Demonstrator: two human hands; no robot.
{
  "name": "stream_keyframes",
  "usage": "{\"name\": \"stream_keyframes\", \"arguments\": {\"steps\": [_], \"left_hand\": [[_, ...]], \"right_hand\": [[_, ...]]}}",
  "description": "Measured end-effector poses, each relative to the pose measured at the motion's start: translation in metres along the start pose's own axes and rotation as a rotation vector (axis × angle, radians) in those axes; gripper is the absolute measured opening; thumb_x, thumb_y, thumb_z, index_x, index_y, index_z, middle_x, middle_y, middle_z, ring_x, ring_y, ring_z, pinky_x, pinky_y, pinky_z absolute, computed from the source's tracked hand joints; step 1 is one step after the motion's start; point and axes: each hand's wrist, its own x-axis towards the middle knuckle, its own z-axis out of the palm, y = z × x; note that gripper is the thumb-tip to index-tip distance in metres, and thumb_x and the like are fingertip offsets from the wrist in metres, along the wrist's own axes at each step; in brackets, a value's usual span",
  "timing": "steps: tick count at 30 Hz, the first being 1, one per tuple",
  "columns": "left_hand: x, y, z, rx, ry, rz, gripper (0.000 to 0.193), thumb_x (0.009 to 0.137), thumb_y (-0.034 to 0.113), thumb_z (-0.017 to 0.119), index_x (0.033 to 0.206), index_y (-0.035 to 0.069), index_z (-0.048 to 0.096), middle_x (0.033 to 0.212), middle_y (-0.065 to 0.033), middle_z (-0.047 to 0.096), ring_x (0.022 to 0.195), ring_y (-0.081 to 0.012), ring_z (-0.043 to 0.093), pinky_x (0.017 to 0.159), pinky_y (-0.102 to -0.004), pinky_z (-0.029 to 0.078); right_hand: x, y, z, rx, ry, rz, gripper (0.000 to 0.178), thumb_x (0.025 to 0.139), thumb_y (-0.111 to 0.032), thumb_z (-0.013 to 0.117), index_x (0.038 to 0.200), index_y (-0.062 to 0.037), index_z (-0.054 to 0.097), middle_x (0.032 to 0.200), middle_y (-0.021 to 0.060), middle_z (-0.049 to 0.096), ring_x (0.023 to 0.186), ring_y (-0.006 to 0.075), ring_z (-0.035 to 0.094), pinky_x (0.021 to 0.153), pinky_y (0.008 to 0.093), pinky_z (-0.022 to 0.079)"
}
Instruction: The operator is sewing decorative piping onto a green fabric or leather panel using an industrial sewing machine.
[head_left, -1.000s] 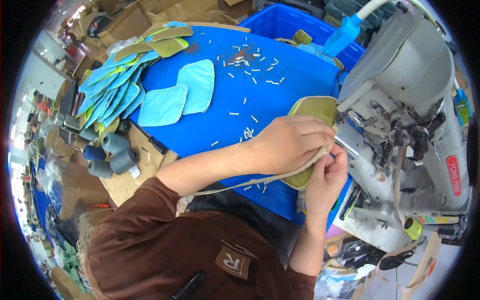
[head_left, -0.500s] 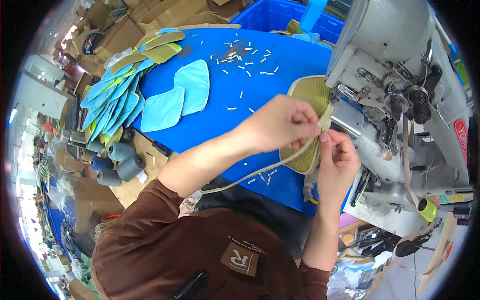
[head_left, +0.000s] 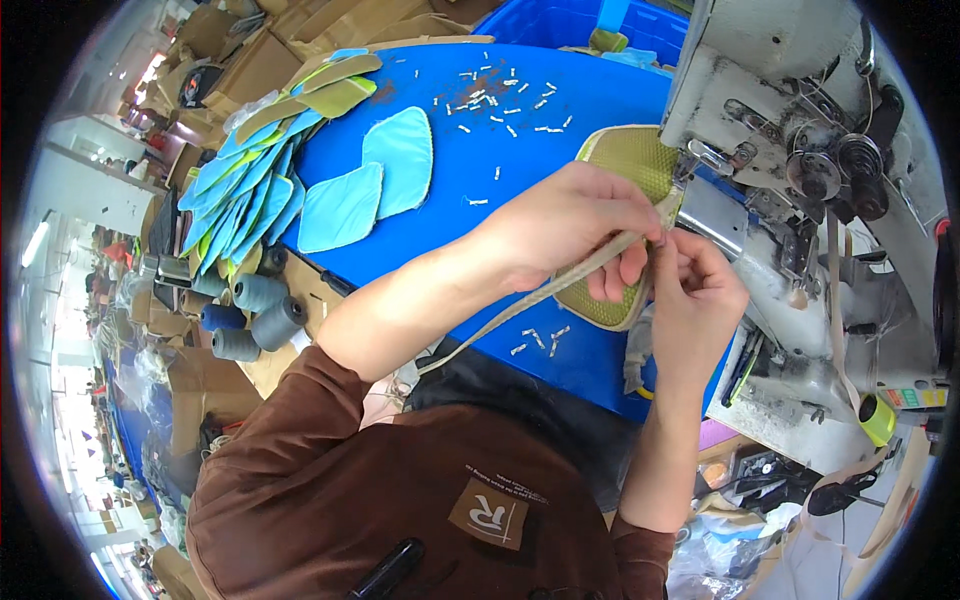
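An olive-green mesh fabric piece [head_left: 628, 158] with rounded corners and a pale bound edge lies beside the sewing machine's needle area. A beige binding tape [head_left: 530, 300] trails from its edge towards my lap. My left hand [head_left: 590, 225] is closed on this tape over the mesh piece, thumb and forefinger pinching it. Right beside it, my right hand [head_left: 700, 285] pinches at the piece's edge with thumb and forefinger. What exactly lies between the right fingertips is hidden.
The grey sewing machine [head_left: 770, 60] stands at the right. On the blue table [head_left: 470, 230] lie two light-blue fabric pieces [head_left: 340, 208], a stack of similar pieces [head_left: 240, 185] and scattered pale scraps [head_left: 490, 100]. Thread cones [head_left: 277, 325] stand at the left, a blue crate [head_left: 650, 30] behind.
The tape has risen across the front of my left fingers, which were above it before. Both hands stay close together at the mesh piece's edge. The whole view has shifted slightly.
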Motion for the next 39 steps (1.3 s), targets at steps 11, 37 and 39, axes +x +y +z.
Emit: {"name": "stream_keyframes", "arguments": {"steps": [11, 37, 39], "left_hand": [[0.017, -0.02, 0.002, 0.076, -0.034, -0.085, 0.021, 0.095, 0.018, 0.055, 0.082, 0.002, 0.062, 0.057, -0.0071, 0.06, 0.042, -0.0147, 0.057, 0.037, -0.0256, 0.042], [0.005, -0.039, -0.006, -0.083, -0.098, 0.065, 0.021, 0.099, 0.018, 0.054, 0.095, 0.001, 0.066, 0.064, -0.0034, 0.061, 0.048, -0.0085, 0.055, 0.042, -0.0215, 0.037], [0.004, -0.038, -0.007, -0.098, -0.112, 0.034, 0.022, 0.1, 0.019, 0.054, 0.096, 0.001, 0.066, 0.066, -0.0032, 0.062, 0.049, -0.0079, 0.055, 0.043, -0.0212, 0.037]], "right_hand": [[-0.024, 0.007, -0.017, -0.094, -0.01, -0.042, 0.018, 0.094, -0.005, 0.065, 0.109, 0.0046, 0.066, 0.098, 0.0087, 0.07, 0.081, 0.0117, 0.065, 0.07, 0.0249, 0.052], [-0.003, -0.048, -0.136, -0.265, -0.631, 0.606, 0.074, 0.068, -0.065, 0.082, 0.095, -0.0041, 0.051, 0.074, -0.0001, 0.052, 0.055, 0.0076, 0.05, 0.045, 0.0229, 0.04], [0.003, -0.05, -0.139, -0.285, -0.684, 0.566, 0.066, 0.073, -0.059, 0.081, 0.094, -0.0036, 0.052, 0.075, -0.0001, 0.052, 0.056, 0.0077, 0.05, 0.045, 0.0234, 0.04]]}}
